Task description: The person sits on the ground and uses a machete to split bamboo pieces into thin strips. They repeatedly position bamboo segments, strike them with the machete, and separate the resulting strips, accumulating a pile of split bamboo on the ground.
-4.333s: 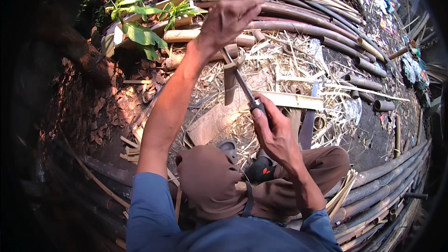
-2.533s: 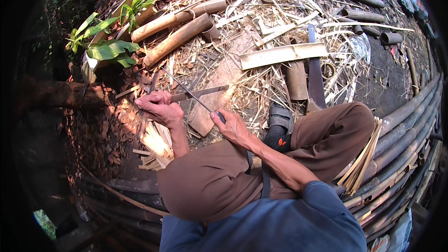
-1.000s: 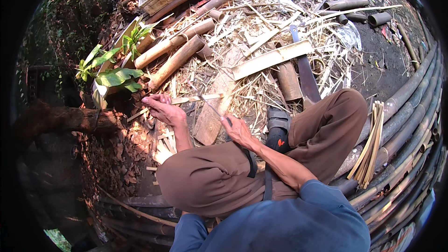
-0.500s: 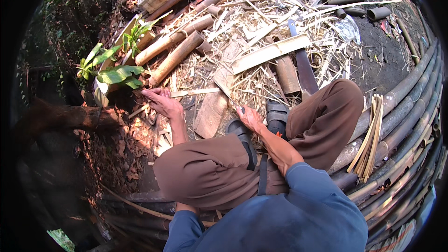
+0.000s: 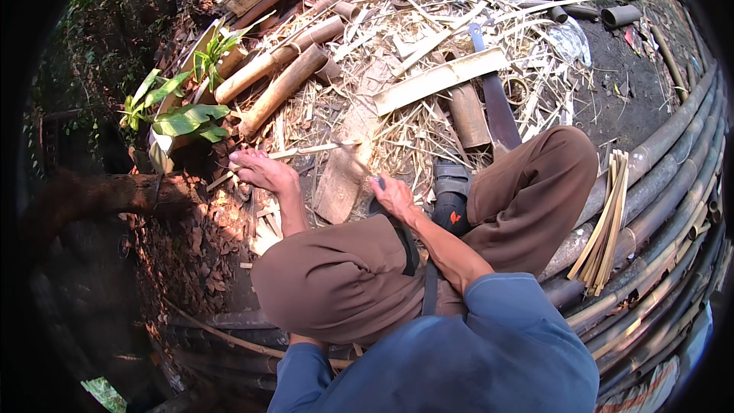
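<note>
My left hand point(image 5: 265, 171) is closed on one end of a thin pale bamboo strip point(image 5: 315, 148). From there the strip runs right over a flat wooden board point(image 5: 336, 190) on the ground. In my right hand point(image 5: 395, 197) is the handle of a knife point(image 5: 380, 182). Its blade, smeared by motion, points up and left near the strip's far end; whether it touches the strip is unclear. Both hands are in front of my bent knees, the right one between them.
Bamboo shavings point(image 5: 417, 134) litter the ground ahead, with a machete point(image 5: 501, 111), a split bamboo slat point(image 5: 440, 82) and a bamboo tube point(image 5: 468, 116) among them. A bundle of strips point(image 5: 604, 226) rests on bamboo poles point(image 5: 642, 214) at right. Leafy plants point(image 5: 187, 118) stand at left.
My right hand has moved slightly left, and the knife blade has swung down and blurred. The left hand still grips the strip in nearly the same place.
</note>
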Demonstrator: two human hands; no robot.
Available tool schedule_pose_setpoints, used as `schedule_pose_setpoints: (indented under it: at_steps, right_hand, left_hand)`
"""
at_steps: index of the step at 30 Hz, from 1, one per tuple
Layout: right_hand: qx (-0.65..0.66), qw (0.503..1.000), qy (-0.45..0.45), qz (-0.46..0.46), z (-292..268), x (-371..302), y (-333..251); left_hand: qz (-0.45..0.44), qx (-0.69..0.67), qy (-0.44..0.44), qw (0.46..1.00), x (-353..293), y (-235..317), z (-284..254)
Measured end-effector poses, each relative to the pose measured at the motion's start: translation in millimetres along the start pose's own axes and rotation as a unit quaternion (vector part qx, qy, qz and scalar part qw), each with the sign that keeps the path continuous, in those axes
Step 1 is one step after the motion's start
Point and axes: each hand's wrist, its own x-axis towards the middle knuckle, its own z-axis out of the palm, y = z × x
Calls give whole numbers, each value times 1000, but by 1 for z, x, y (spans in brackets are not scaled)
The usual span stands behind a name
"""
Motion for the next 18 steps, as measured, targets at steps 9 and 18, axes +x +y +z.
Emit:
schedule_pose_setpoints:
  at_steps: [9,18]
  right_hand:
    - [41,999,19,-18,-12,-31,-14]
    - [170,983,-12,67,12,12,39]
  left_hand:
    - [20,8,-5,1000,3,2,6]
    - [-107,272,-226,929,-14,-100,-50]
